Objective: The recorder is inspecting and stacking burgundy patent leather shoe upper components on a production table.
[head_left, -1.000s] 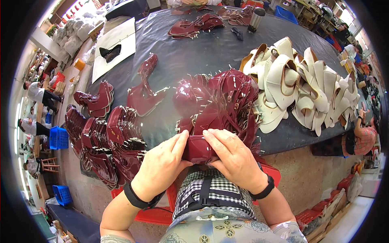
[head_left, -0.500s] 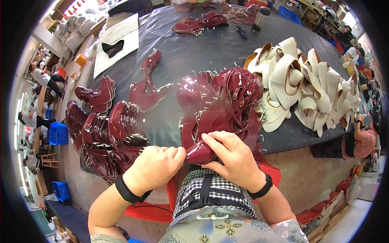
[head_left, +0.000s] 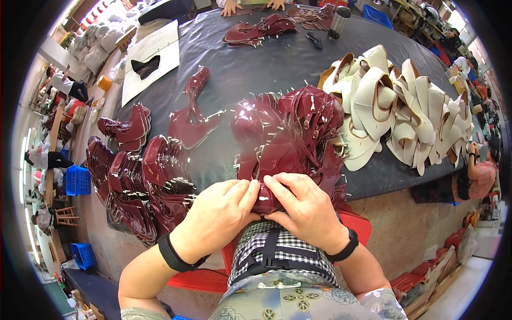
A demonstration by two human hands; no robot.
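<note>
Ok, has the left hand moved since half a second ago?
Yes: judged against the white board, the left hand has shifted rightward, its fingertips now nearer the right hand.

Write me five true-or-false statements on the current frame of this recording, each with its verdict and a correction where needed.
1. The left hand and right hand are on the same glossy dark red piece. True.
2. Only one wrist wears a band. False: a black band is on the left wrist and a second band on the right.
3. The cream-white pieces lie to the right of the large dark red heap. True.
4. Nothing lies on the white sheet. False: a black piece lies on the white sheet.
5. Another person's hands are at the far edge of the table. True.
</note>
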